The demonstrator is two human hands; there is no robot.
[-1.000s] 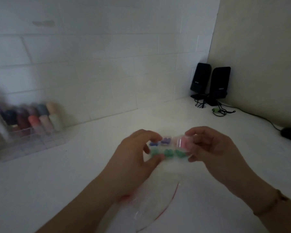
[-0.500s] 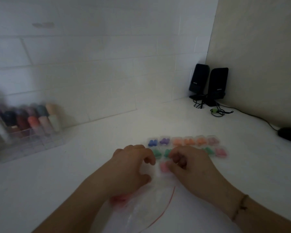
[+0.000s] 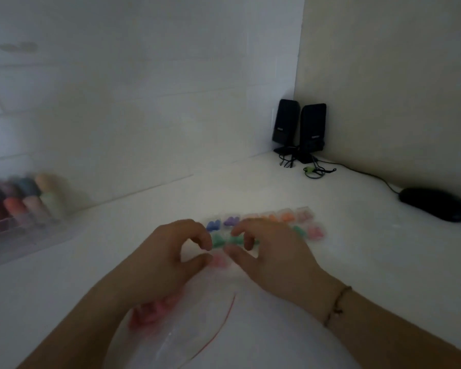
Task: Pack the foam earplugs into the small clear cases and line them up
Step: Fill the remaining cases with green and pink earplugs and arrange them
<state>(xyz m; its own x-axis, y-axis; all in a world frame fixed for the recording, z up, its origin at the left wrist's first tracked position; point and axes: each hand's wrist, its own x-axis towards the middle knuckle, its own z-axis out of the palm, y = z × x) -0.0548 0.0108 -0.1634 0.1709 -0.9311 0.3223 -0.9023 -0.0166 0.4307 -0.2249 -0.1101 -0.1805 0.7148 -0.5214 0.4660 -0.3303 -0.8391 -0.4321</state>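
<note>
Both hands sit low over the white tabletop, close together, palms down. The left hand has its fingers curled, thumb and forefinger arched toward each other around a small gap. The tip of that thumb is right at a small clear case with pink earplugs, though the blur keeps me from telling whether it pinches the case or only touches it. The right hand mirrors it from the other side, fingers bent, thumb reaching toward the same pink case and forefinger hanging down over the row behind; whether it has hold of anything I cannot tell. A thin bracelet circles the right wrist.

Just beyond the fingertips lie two rows of filled clear cases side by side: blue, purple, orange and pink in the far row, green and pink in the near row, partly hidden by the right hand. The single pink case lies alone in front of them, between the two thumbs.

Under the left forearm is a clear zip bag with a red seal line, and loose pink earplugs in it.

To the far left stands a clear organiser of coloured bottles, blurred. In the corner are two black speakers with tangled cables, and a black mouse lies to the right.
</note>
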